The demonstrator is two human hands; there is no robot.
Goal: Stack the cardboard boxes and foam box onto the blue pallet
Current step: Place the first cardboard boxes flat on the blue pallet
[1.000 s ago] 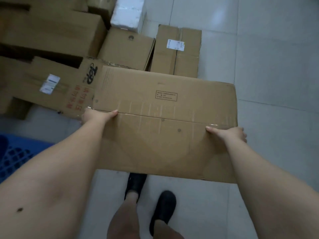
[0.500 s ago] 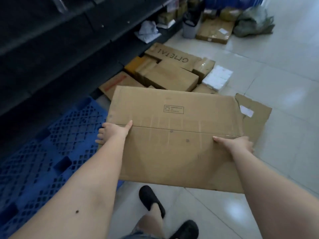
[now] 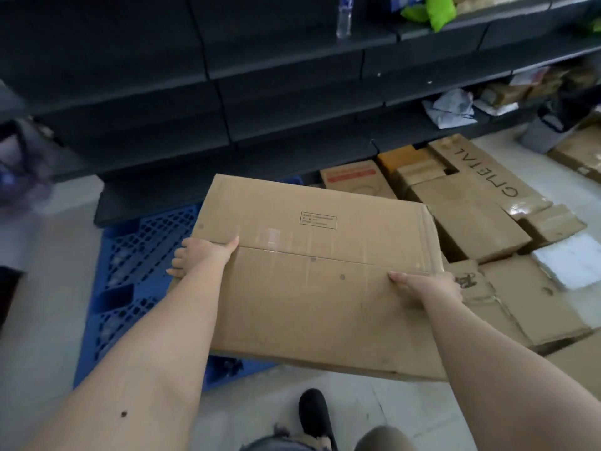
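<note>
1. The large flat brown cardboard box [image 3: 312, 275], taped along its centre seam, now hangs over the blue plastic lattice pallet [image 3: 136, 265]; half a second ago it was beside the pallet over the pale tiled floor [image 3: 48, 304], and a second ago the pallet was only a sliver at the left edge.
2. The box's long axis runs left to right across the view, its printed-label side facing up, with the right end swung slightly nearer the person.
3. The left hand [image 3: 201, 255] clasps the left edge, thumb on top by the seam and fingers curled down the side.
4. The right hand [image 3: 426, 284] grips the right edge the same way, thumb flat on top; its fingers are hidden behind the box.
5. The view has turned to face the dark metal shelving [image 3: 260, 92], which now fills the top.
6. The other cardboard boxes [image 3: 468, 216] and the white foam box [image 3: 572, 262] lie on the floor to the right, off the pallet.
</note>
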